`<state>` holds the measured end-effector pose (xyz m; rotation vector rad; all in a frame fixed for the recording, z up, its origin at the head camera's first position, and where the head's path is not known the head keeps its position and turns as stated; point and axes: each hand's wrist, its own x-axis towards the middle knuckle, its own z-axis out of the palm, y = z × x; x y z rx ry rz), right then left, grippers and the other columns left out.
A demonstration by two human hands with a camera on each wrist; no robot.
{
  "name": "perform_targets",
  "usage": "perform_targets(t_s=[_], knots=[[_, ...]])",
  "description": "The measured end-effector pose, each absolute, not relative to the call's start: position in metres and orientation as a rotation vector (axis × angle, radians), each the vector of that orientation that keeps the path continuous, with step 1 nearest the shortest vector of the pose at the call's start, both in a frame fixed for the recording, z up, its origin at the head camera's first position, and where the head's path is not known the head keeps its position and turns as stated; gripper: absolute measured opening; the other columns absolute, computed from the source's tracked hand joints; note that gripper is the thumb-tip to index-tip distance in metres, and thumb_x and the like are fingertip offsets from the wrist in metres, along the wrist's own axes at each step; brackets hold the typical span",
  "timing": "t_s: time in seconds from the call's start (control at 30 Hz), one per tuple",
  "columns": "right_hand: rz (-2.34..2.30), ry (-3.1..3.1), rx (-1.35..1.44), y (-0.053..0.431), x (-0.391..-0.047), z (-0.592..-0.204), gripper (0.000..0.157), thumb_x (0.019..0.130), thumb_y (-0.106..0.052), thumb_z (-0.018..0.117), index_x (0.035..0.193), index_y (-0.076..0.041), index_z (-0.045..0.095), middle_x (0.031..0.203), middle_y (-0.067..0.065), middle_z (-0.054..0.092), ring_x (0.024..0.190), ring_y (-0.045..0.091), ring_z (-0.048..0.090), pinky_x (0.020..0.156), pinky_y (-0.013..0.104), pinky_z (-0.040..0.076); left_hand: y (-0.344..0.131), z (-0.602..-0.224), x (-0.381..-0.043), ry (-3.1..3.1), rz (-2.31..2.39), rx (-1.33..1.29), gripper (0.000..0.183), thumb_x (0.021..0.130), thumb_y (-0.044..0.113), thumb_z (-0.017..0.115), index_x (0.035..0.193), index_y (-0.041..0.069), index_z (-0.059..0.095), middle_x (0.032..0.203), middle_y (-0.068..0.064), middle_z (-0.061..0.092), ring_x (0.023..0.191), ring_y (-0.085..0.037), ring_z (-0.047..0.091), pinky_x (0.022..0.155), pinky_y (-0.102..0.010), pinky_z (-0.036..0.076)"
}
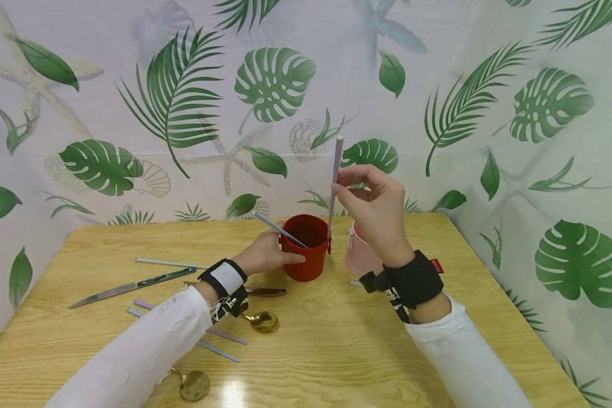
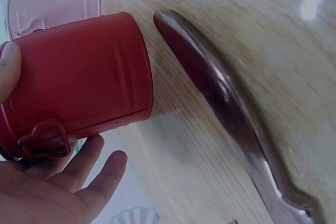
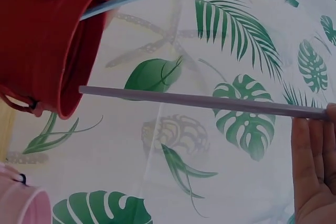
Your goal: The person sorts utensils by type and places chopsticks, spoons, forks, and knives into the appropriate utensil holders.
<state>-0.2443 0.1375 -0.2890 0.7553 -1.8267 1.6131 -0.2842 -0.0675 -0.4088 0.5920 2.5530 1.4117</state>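
Note:
My left hand point(image 1: 265, 252) grips a small red bucket point(image 1: 313, 262) by its side, thumb across the front and fingers behind. Whether the bucket's base touches the table I cannot tell. A blue chopstick point(image 1: 272, 224) leans inside it, its end sticking out over the rim to the left. Above and to the right, my right hand point(image 1: 379, 207) pinches a purple chopstick point(image 1: 336, 161) near its upper end. That chopstick points down, and in the right wrist view its lower tip is at the mouth of the red bucket point(image 3: 50, 51). A pink bucket point(image 1: 359, 255) stands behind my right wrist.
Under and around my left forearm lie a knife with a patterned handle point(image 1: 132, 287), a dark table knife point(image 1: 267, 292), two gold spoons point(image 1: 262, 321) and more chopsticks point(image 1: 219, 351). A leaf-printed cloth point(image 1: 285, 136) hangs behind the wooden table point(image 1: 336, 357).

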Motion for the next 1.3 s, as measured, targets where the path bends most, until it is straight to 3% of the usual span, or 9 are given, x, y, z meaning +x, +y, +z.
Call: perform_targets(t_s=[0.3, 0.53, 0.7, 0.97, 1.07, 1.2, 1.3], knots=[[1.714, -1.872, 0.722, 0.131, -0.257, -0.306, 0.019, 0.083, 0.006, 0.072, 0.101, 0.012, 0.067, 0.09, -0.002, 0.069, 0.085, 0.017, 0.065, 0.074, 0.016, 0.059, -0.069, -0.409, -0.285, 2.553, 1.417, 0.583, 0.069, 0.08, 0.016, 0.081, 0.141, 0.008, 0.048, 0.137, -0.013, 0.057, 0.121, -0.03, 0.052, 0.103, -0.052, 0.046], [1.7, -1.988, 0.656, 0.126, -0.263, -0.326, 0.018, 0.084, -0.003, 0.074, 0.1, 0.005, 0.069, 0.092, 0.014, 0.068, 0.085, 0.018, 0.065, 0.074, 0.014, 0.058, -0.069, -0.41, -0.285, 2.552, 1.431, 0.575, 0.068, 0.08, 0.015, 0.081, 0.139, 0.008, 0.049, 0.134, -0.012, 0.059, 0.118, -0.03, 0.053, 0.101, -0.052, 0.047], [1.794, -2.043, 0.573, 0.122, -0.261, -0.335, 0.018, 0.085, -0.004, 0.074, 0.101, 0.002, 0.068, 0.095, 0.017, 0.067, 0.087, 0.022, 0.065, 0.073, 0.016, 0.058, -0.067, -0.409, -0.285, 2.555, 1.423, 0.567, 0.067, 0.08, 0.016, 0.081, 0.139, 0.009, 0.049, 0.135, -0.012, 0.059, 0.12, -0.03, 0.052, 0.104, -0.052, 0.045], [1.736, -2.128, 0.611, 0.118, -0.245, -0.331, 0.016, 0.086, 0.005, 0.069, 0.101, 0.01, 0.066, 0.095, 0.027, 0.066, 0.084, 0.037, 0.066, 0.069, 0.015, 0.058, -0.067, -0.412, -0.285, 2.556, 1.42, 0.583, 0.067, 0.08, 0.016, 0.081, 0.138, 0.009, 0.049, 0.136, -0.012, 0.058, 0.123, -0.03, 0.052, 0.105, -0.053, 0.044], [1.634, -2.166, 0.664, 0.116, -0.244, -0.332, 0.015, 0.085, 0.007, 0.07, 0.1, 0.01, 0.066, 0.093, 0.027, 0.068, 0.084, 0.035, 0.067, 0.073, 0.026, 0.061, -0.067, -0.413, -0.286, 2.562, 1.415, 0.585, 0.067, 0.08, 0.017, 0.081, 0.138, 0.009, 0.049, 0.136, -0.012, 0.058, 0.123, -0.03, 0.052, 0.106, -0.053, 0.044], [1.531, -2.207, 0.714, 0.115, -0.243, -0.338, 0.015, 0.084, 0.007, 0.071, 0.099, 0.009, 0.067, 0.09, 0.025, 0.068, 0.084, 0.031, 0.066, 0.076, 0.049, 0.062, -0.067, -0.414, -0.287, 2.571, 1.4, 0.624, 0.068, 0.08, 0.018, 0.081, 0.14, 0.008, 0.048, 0.136, -0.013, 0.058, 0.124, -0.029, 0.052, 0.105, -0.052, 0.045], [1.501, -2.236, 0.748, 0.113, -0.243, -0.343, 0.016, 0.084, 0.006, 0.072, 0.098, 0.009, 0.067, 0.089, 0.025, 0.068, 0.082, 0.03, 0.064, 0.074, 0.055, 0.061, -0.067, -0.414, -0.288, 2.581, 1.386, 0.667, 0.069, 0.081, 0.018, 0.08, 0.141, 0.007, 0.048, 0.137, -0.014, 0.058, 0.125, -0.029, 0.053, 0.105, -0.051, 0.045]])
